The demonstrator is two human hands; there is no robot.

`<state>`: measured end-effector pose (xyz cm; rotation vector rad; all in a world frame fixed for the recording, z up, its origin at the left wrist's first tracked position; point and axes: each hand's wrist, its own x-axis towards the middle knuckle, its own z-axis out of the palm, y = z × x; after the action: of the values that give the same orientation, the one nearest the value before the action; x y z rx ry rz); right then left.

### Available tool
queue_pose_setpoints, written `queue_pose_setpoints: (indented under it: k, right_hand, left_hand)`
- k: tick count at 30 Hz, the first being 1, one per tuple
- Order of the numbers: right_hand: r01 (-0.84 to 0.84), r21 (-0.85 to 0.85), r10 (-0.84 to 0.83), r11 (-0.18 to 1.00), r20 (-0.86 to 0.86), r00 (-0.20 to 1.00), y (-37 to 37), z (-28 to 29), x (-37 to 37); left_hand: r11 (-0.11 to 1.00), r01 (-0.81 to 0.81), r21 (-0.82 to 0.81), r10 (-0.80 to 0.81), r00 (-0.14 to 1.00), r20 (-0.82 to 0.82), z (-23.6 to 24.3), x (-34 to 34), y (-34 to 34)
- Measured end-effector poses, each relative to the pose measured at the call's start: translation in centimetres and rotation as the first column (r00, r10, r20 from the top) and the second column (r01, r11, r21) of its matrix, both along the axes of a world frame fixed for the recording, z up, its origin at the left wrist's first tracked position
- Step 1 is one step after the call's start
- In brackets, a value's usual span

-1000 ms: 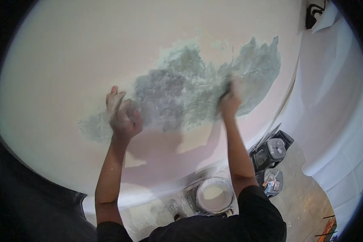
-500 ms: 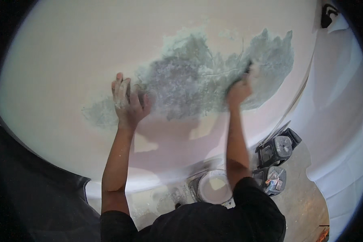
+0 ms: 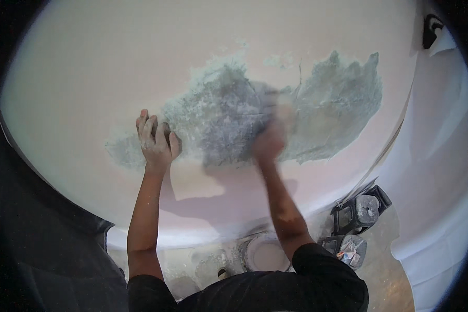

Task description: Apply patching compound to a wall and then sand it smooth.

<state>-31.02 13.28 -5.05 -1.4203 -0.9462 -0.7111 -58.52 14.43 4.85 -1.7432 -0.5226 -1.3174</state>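
A pale wall (image 3: 99, 67) fills the upper view, with a rough grey patch (image 3: 338, 112) where the surface coat is gone. My left hand (image 3: 157, 144) rests against the wall at the patch's left end. Its fingers are bent but apart, dusted white, and I see nothing held. At the middle of the patch my right hand (image 3: 269, 144) is smeared by motion. It looks closed round a dark-edged thing, too blurred to name. A thin crack line runs across the grey area near the right hand.
Below the wall stands a round bucket (image 3: 267, 253) with pale contents. Dark plastic stools (image 3: 356, 214) are at the lower right, one bearing a crumpled packet (image 3: 351, 250). White sheeting (image 3: 442, 156) hangs at the right; dark cloth (image 3: 47, 223) lies at the left.
My right hand has swept left across the grey patch, from its right part to its middle. My left hand stays on the wall, its fingers slightly closer together. The view has shifted a little.
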Motion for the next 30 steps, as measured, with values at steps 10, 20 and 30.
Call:
queue_pose_setpoints:
  k: [10, 20, 30]
  right_hand:
    - [-0.166, 0.011, 0.166, 0.986, -0.14, 0.976, -3.7, 4.1, 8.7]
    - [-0.229, -0.426, 0.451, 0.875, 0.55, 0.703, -0.3, -3.9, 0.6]
    - [-0.437, -0.19, 0.464, 0.879, 0.138, 0.875, 0.0, -12.9, -0.5]
  left_hand:
    - [0.996, -0.035, -0.076, 0.033, 0.999, -0.026, -0.5, -1.1, -0.2]
    - [0.999, -0.026, -0.043, 0.025, 0.999, -0.026, -0.4, -1.2, 0.1]
    - [0.998, 0.045, -0.04, -0.046, 0.999, -0.025, -0.3, -0.2, 0.1]
